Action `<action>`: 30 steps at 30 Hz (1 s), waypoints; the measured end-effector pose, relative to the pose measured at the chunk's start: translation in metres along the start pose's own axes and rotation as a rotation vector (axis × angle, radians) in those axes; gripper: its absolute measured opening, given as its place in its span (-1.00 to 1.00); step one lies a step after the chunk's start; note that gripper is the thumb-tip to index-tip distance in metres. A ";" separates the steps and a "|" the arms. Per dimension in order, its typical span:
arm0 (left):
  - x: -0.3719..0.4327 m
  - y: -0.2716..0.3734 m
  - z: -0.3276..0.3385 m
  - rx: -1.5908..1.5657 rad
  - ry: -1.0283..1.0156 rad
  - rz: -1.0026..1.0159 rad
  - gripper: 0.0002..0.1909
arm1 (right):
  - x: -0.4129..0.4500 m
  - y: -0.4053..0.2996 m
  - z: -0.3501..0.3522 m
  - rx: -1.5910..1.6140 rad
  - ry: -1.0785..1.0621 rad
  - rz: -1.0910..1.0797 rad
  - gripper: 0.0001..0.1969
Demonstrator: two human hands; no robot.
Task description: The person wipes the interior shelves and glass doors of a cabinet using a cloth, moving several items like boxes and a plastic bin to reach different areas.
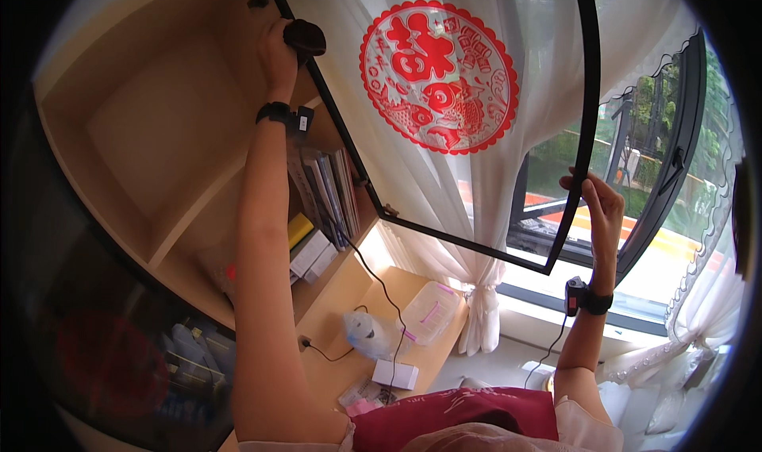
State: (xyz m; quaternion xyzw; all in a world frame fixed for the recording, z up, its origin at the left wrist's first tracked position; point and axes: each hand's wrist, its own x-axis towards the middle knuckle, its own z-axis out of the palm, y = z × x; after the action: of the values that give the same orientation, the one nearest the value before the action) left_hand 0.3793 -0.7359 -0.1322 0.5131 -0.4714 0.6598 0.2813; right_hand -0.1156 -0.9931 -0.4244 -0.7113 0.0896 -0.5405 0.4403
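Observation:
A glass cabinet door in a black frame (586, 113) stands open, with a round red paper-cut style decoration (439, 77) on its pane. My right hand (598, 205) pinches the outer edge of this frame between thumb and fingers. At the upper left, my left hand (278, 56) is raised inside the wooden cabinet (202, 196), by the hinge side of the door. It holds a dark, rounded object (305, 37) whose kind I cannot tell. Both wrists wear black straps with small devices.
Books (333, 190) and small white boxes (315, 255) fill a lower shelf. Below, a wooden desk (333, 309) bears a clear plastic case (430, 314), a plastic-wrapped item (366, 333) and a white box (395, 374). Cables hang from the wrist devices. White curtains (485, 309) and an open window (684, 154) are at the right.

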 end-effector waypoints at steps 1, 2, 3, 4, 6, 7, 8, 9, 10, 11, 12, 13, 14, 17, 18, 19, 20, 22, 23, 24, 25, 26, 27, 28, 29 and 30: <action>-0.011 0.004 -0.001 -0.003 -0.015 -0.016 -0.69 | 0.000 0.001 0.000 -0.009 0.010 0.010 -0.56; -0.021 0.008 -0.003 0.036 -0.086 -0.034 -0.70 | 0.000 0.004 0.000 -0.003 0.006 0.001 -0.55; -0.029 0.016 -0.004 0.073 -0.159 -0.048 -0.70 | -0.001 0.005 -0.001 -0.021 0.016 -0.010 -0.56; -0.038 0.023 -0.005 0.069 -0.178 -0.062 -0.70 | -0.001 0.007 -0.004 -0.029 0.014 -0.020 -0.56; -0.060 0.036 -0.013 0.106 -0.221 -0.032 -0.69 | 0.000 0.007 -0.004 -0.012 0.009 -0.011 -0.56; -0.075 0.038 -0.015 0.108 -0.245 -0.050 -0.69 | 0.000 0.007 -0.003 0.009 0.003 -0.015 -0.57; -0.089 0.040 -0.016 0.106 -0.240 -0.023 -0.68 | -0.001 0.007 -0.002 -0.015 0.001 -0.021 -0.57; -0.098 0.050 -0.015 0.093 -0.228 0.008 -0.68 | -0.002 0.007 -0.005 -0.044 0.009 -0.030 -0.57; -0.112 0.062 -0.015 0.085 -0.245 -0.009 -0.68 | -0.004 0.005 -0.006 -0.034 0.006 -0.018 -0.58; -0.129 0.077 -0.016 0.137 -0.275 -0.008 -0.69 | -0.002 0.003 -0.007 -0.029 -0.009 -0.040 -0.57; -0.131 0.084 -0.020 0.203 -0.292 0.010 -0.70 | -0.002 0.001 -0.005 -0.028 -0.005 -0.030 -0.58; -0.134 0.086 -0.019 0.205 -0.298 0.008 -0.70 | -0.003 0.000 -0.005 -0.029 0.000 -0.020 -0.58; -0.137 0.089 -0.018 0.215 -0.287 0.014 -0.71 | -0.004 0.001 -0.004 -0.030 -0.004 -0.015 -0.58; -0.146 0.097 -0.014 0.223 -0.285 0.028 -0.74 | -0.004 0.006 -0.004 -0.015 -0.009 -0.016 -0.58; -0.143 0.099 -0.017 0.228 -0.289 0.042 -0.75 | -0.005 0.006 -0.005 -0.011 -0.015 -0.020 -0.58; -0.147 0.100 -0.017 0.231 -0.284 0.048 -0.75 | -0.004 0.006 -0.006 -0.008 -0.020 -0.023 -0.58; -0.155 0.102 -0.020 0.248 -0.331 0.007 -0.78 | -0.002 0.004 -0.004 0.002 -0.028 -0.023 -0.58; -0.168 0.114 -0.027 0.299 -0.408 -0.023 -0.85 | -0.003 0.003 -0.005 0.005 -0.019 -0.024 -0.58; -0.175 0.121 -0.027 0.305 -0.406 -0.023 -0.85 | -0.003 0.004 -0.004 0.008 -0.018 -0.016 -0.58; -0.185 0.127 -0.031 0.319 -0.447 -0.037 -0.86 | -0.003 0.001 -0.002 -0.005 -0.018 -0.005 -0.58; -0.194 0.131 -0.033 0.334 -0.489 -0.056 -0.88 | -0.003 0.003 -0.004 -0.027 -0.015 -0.003 -0.57; -0.202 0.135 -0.033 0.341 -0.516 -0.045 -0.88 | -0.004 0.002 -0.005 -0.045 -0.006 -0.008 -0.57; -0.211 0.137 -0.037 0.358 -0.546 -0.039 -0.88 | -0.005 0.001 -0.003 -0.057 -0.008 -0.015 -0.56; -0.218 0.141 -0.036 0.361 -0.581 -0.048 -0.88 | -0.006 -0.001 -0.004 -0.061 -0.006 -0.010 -0.56; -0.222 0.144 -0.038 0.369 -0.616 -0.054 -0.88 | -0.006 0.000 -0.004 -0.047 -0.011 -0.021 -0.56; -0.225 0.148 -0.043 0.331 -0.630 -0.070 -0.88 | -0.007 0.000 -0.004 -0.043 -0.015 -0.022 -0.55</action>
State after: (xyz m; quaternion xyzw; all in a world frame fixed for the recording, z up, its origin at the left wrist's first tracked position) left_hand 0.3061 -0.7302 -0.3945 0.7459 -0.4041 0.5264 0.0576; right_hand -0.1216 -0.9914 -0.4290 -0.7256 0.0899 -0.5379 0.4195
